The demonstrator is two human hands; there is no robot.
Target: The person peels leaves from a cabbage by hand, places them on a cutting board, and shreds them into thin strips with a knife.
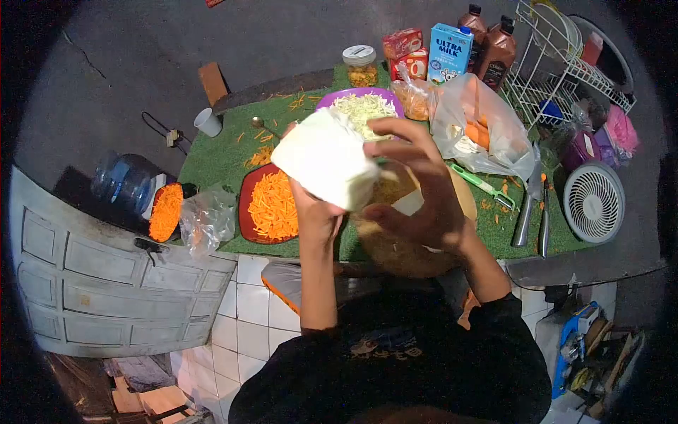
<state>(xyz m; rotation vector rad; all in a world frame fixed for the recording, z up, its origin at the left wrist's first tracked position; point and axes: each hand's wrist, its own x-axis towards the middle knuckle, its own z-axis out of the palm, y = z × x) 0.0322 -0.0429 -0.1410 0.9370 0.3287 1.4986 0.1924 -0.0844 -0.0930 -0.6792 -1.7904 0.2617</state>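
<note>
A large pale cabbage piece (321, 157) is held up over the table in my left hand (316, 212), whose fingers wrap beneath it. To its right, my right hand (424, 187) is raised with its fingers spread and curved, holding nothing. Below that hand lies a round wooden board (459, 194), partly hidden by my arm. Behind the cabbage, a purple bowl (397, 104) holds shredded cabbage (364, 107). Grated carrot (272, 208) fills a red square plate (247, 225) on the left.
A plastic bag with carrots (487, 120), a green peeler (480, 184) and knives (524, 219) lie right. Farther back stand a milk carton (449, 53), bottles (498, 53), a lidded jar (360, 67) and a dish rack (544, 92). A white cup (207, 122) stands left.
</note>
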